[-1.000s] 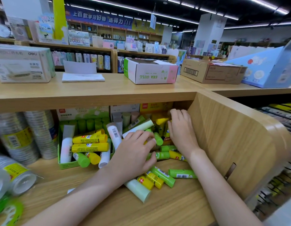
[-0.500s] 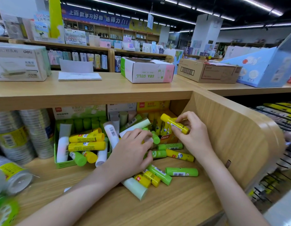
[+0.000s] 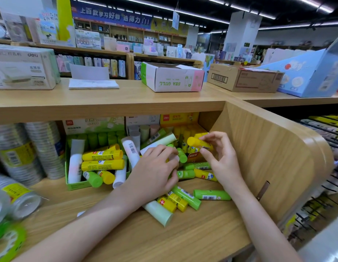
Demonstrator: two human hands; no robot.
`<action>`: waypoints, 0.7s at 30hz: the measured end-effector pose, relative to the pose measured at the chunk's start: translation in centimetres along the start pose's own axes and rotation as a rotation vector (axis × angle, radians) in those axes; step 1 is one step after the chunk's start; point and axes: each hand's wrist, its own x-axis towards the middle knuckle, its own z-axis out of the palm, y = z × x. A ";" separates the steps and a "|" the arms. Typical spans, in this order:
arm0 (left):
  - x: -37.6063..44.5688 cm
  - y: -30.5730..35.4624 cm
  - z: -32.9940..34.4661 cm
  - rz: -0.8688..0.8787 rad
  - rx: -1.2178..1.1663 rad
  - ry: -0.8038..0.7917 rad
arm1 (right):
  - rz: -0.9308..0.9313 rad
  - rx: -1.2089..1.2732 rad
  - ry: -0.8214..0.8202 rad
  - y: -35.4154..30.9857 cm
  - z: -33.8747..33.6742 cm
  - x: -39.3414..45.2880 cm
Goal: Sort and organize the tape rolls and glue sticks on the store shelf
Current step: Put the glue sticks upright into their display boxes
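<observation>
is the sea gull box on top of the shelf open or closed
Open. The Sea Gull box has its top flaps folded back, leaving the top uncovered; its contents cannot be seen.

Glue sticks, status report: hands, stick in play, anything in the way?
Right hand pinching a yellow stick above the yellow box. Left hand down on the loose pile. Nothing blocking the box.

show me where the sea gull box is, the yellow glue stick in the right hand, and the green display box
Sea Gull box [image 3: 174, 83]: head view, front printed face.
Yellow glue stick [image 3: 195, 142]: head view, cap end.
Green display box [image 3: 77, 185]: head view, front wall.
</observation>
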 end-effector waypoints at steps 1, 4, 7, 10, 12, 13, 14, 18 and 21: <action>0.0 0.0 0.0 0.001 0.000 0.001 | 0.005 0.004 -0.003 0.0 0.0 0.0; 0.0 0.0 0.0 0.004 0.000 0.004 | 0.017 -0.007 -0.019 0.1 0.0 -0.1; 0.0 0.0 0.0 0.005 -0.002 0.011 | -0.048 -0.078 -0.028 -0.3 -0.1 0.3; 0.0 0.0 0.0 0.005 -0.007 0.016 | -0.121 -0.164 0.036 -0.4 0.0 1.2; 0.1 0.0 0.0 0.007 -0.006 0.015 | -0.129 -0.168 0.051 -0.6 0.1 1.7; 0.1 0.0 0.0 0.007 -0.003 0.013 | -0.137 -0.182 0.051 -0.7 0.2 1.9; 0.1 0.0 0.0 0.006 -0.002 0.011 | -0.141 -0.200 0.055 -0.7 0.3 2.1; 0.1 0.0 -0.1 0.003 -0.008 0.006 | -0.154 -0.382 0.036 -0.9 1.0 2.6; 0.1 0.0 -0.1 0.002 -0.007 -0.004 | -0.129 -0.731 -0.123 -0.6 1.4 2.9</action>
